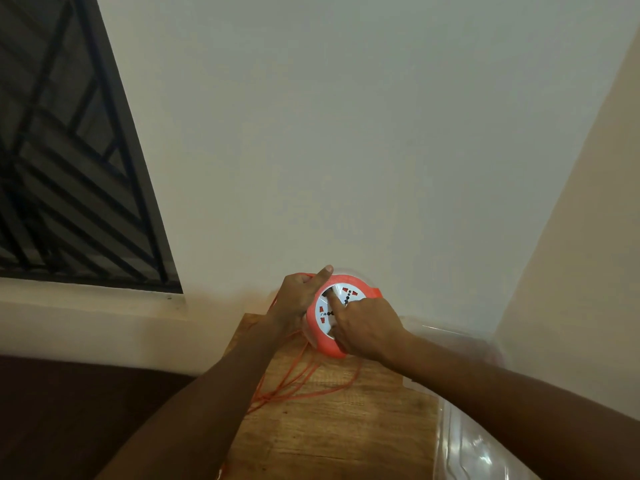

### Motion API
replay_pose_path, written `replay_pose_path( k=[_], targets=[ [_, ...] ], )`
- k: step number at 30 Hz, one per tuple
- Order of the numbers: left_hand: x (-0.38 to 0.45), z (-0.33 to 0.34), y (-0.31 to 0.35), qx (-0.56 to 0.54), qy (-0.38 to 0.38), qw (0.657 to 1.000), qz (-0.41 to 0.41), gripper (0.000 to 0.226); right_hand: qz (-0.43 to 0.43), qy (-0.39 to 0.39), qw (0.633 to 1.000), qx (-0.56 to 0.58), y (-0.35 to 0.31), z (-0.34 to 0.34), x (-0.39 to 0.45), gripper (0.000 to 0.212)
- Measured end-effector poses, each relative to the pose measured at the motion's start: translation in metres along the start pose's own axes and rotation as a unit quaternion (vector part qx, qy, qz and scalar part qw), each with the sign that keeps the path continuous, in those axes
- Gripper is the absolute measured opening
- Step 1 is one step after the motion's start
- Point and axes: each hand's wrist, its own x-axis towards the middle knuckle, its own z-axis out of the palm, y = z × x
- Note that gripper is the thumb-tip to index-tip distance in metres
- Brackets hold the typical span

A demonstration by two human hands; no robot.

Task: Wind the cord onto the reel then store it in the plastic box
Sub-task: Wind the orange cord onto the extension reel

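Left hand grips orange reel rim, thumb up; right hand curls on its socket face, index extended. Loose cord on wooden table.

I see an orange reel with a white face marked by red and black sockets. The orange cord lies on my brown wood-grain tabletop.

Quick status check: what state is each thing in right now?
Reel: held up over the wooden table, socket face toward the camera.
Cord: mostly unwound, loose loops on the table.
Left hand: grips the reel's rim.
Right hand: forefinger on the reel's face.
Plastic box: blurred, state unclear.
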Motion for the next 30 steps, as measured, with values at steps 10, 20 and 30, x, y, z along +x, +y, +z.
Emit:
replay_pose_path(
  k=[10,20,30],
  targets=[
    [-0.001,-0.007,0.005,0.018,0.011,1.0,0.007,0.058,-0.099,-0.002,0.995,0.002,0.018,-0.009,-0.003,0.064],
    [-0.002,-0.009,0.009,0.056,-0.021,0.998,0.016,0.041,-0.279,-0.077,0.955,-0.07,0.044,-0.048,0.007,0.059],
    [-0.001,-0.003,0.003,0.074,-0.058,0.996,0.007,0.052,-0.256,-0.186,0.943,-0.1,0.035,-0.054,0.019,0.052]
  ],
)
